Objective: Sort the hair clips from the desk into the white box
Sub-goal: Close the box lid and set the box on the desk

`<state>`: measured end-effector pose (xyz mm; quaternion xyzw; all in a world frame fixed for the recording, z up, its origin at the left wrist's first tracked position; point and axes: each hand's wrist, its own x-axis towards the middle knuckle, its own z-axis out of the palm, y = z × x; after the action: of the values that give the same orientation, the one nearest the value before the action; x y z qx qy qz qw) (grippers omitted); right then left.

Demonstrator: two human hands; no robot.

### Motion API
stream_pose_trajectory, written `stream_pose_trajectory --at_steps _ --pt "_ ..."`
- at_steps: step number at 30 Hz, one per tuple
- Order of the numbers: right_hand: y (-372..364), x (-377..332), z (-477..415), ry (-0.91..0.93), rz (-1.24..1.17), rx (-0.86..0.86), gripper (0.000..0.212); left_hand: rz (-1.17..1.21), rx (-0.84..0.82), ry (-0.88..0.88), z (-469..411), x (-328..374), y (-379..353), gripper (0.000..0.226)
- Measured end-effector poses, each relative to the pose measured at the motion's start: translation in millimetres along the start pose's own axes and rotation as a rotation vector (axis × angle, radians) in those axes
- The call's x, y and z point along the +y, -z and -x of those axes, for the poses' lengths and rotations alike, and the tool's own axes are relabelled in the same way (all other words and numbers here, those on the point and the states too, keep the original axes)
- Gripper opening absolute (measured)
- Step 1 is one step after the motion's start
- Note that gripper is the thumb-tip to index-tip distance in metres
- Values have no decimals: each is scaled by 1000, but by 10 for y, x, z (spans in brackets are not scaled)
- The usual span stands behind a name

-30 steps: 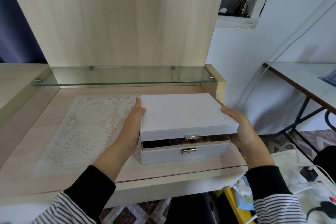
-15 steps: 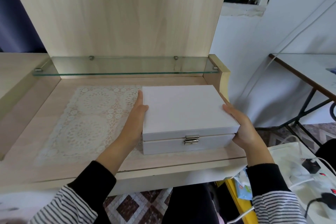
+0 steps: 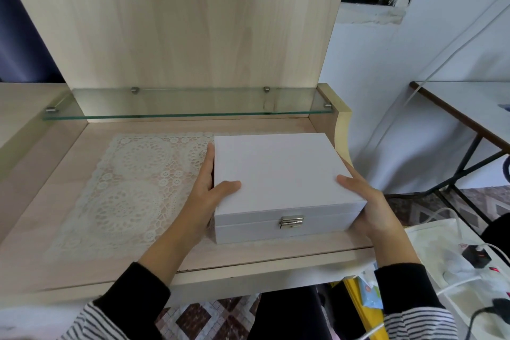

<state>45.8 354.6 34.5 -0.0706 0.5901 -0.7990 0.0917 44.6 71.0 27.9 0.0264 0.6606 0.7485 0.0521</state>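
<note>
- closed white box (image 3: 278, 174) on the desk (image 3: 82, 265), sandwiched between both hands
- left hand (image 3: 205, 196) grips its left side, thumb on lid
- right hand (image 3: 369, 210) grips the right front corner

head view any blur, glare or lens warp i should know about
Head view: centre sharp, white box evenly lit, no glare on its lid; faint reflections on the glass shelf; wide-angle stretch splays the wooden back panel outward; the striped left sleeve at the bottom corner looks soft.
</note>
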Motion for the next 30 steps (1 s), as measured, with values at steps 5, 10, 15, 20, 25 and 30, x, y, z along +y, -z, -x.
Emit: stream_pose_trajectory --at_steps 5,10,15,20,25,30 --pt "-10 1 12 -3 -21 -26 53 11 -11 -18 1 -37 5 85" --pt "11 -10 -4 -5 11 -22 56 26 -28 -28 6 -51 5 92" --pt "50 -22 -44 -26 75 -15 74 21 -42 -39 -2 -67 22 88" --pt "42 0 -12 -11 31 0 63 27 -23 -29 17 -62 4 87" --pt "-5 81 43 -54 -87 89 51 101 43 14 60 -68 -89 84" --pt "-75 87 165 -75 -129 181 54 177 101 32 194 -168 -132 78"
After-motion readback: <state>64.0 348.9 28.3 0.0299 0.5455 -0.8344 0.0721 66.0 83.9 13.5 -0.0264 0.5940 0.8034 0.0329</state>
